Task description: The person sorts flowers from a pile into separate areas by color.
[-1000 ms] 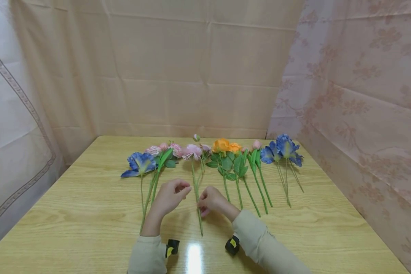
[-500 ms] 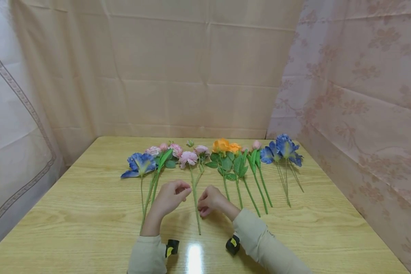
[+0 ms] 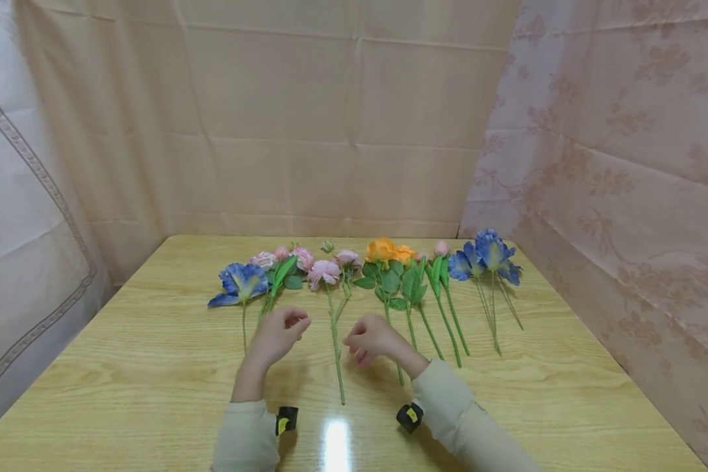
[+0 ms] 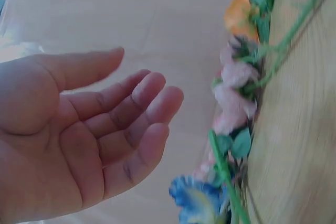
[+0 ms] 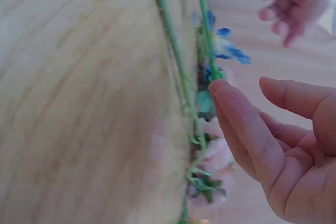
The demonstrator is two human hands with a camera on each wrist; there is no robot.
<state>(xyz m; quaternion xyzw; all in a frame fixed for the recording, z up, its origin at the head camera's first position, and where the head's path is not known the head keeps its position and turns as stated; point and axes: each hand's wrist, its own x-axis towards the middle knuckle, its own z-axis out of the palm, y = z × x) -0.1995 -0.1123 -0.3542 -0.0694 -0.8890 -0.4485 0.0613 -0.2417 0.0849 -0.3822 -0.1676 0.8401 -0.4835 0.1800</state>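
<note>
A pale pink branched flower (image 3: 324, 272) lies on the table between my two hands, its green stem pointing toward me. My left hand (image 3: 278, 334) hovers left of that stem, fingers loosely bent and holding nothing; its empty palm shows in the left wrist view. On the stem's other side is my right hand (image 3: 377, 342), also relaxed, with a gap between thumb and fingers in the right wrist view. Below the left hand lie a blue flower (image 3: 238, 283) and a cluster of pink flowers (image 3: 303, 257). Orange flowers (image 3: 382, 250) lie beyond the right hand.
Pink tulips (image 3: 442, 248) with green leaves and more blue flowers (image 3: 492, 251) lie farther right in the row. The wooden table (image 3: 136, 341) meets a beige cloth (image 3: 271, 131) at the back. Patterned cloth (image 3: 625, 164) hangs on the right.
The pale pink flower has come down flat on the table, out of my right hand. Both hands have since drawn apart, the left toward the left and the right slightly toward the right.
</note>
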